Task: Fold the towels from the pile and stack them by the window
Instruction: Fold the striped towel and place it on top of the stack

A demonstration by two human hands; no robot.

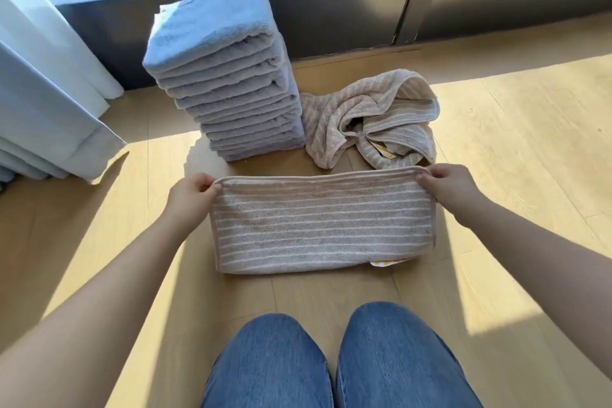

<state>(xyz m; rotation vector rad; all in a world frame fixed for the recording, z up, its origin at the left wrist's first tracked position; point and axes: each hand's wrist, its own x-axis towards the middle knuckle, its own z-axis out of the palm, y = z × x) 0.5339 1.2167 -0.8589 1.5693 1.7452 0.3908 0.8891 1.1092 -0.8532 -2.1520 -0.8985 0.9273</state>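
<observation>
Towels fill the wooden floor (496,149) by the window: a tall stack of folded grey towels (228,83) stands against the dark window frame (331,0), a crumpled beige striped towel (371,119) lies just beside it to the right, and a pale curtain (43,93) hangs at the left. Between these and the person's denim-clad knees (331,361) lies the folded striped towel (323,222), a flat, long rectangle of ribbed beige terry with thin white lines. Left hand (188,199) pinches its far left corner, right hand (447,187) pinches its far right corner
</observation>
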